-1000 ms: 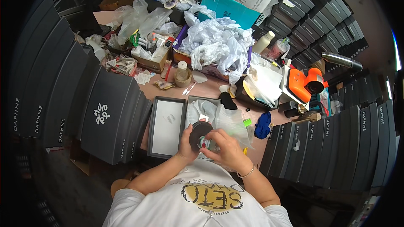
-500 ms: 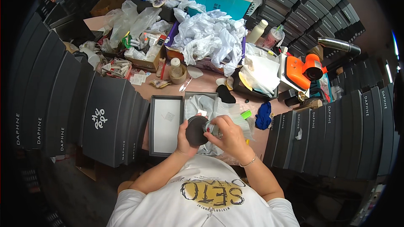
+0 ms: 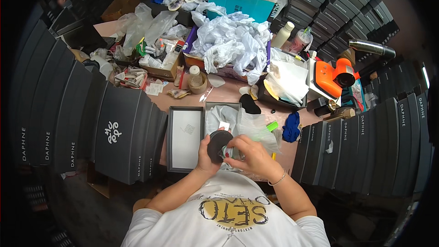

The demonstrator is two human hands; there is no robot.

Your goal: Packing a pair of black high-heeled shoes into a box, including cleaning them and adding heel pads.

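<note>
My left hand (image 3: 205, 159) is closed around a dark, flat-faced oval piece (image 3: 219, 142), tilted up in front of my chest; its exact kind is unclear. Against its right side, my right hand (image 3: 256, 156) pinches a small clear, pale thing with a red mark (image 3: 226, 152), largely hidden by the fingers. Both hands are over the near part of an open grey shoe box (image 3: 238, 105) holding white tissue paper (image 3: 220, 115). Left of it lies the grey box lid (image 3: 172, 139), inside up, with a white lining.
Dark shoe boxes stand in rows at left (image 3: 121, 130) and right (image 3: 366, 142). Behind sit a bin of crumpled tissue (image 3: 228, 41), a small bottle (image 3: 195, 77) and an orange tool (image 3: 330, 77). A blue cloth (image 3: 291, 128) and green piece (image 3: 272, 126) lie right.
The table scene has shifted slightly right and down in view. Both hands keep their hold; the dark oval piece has turned a little, and more of the red mark shows.
</note>
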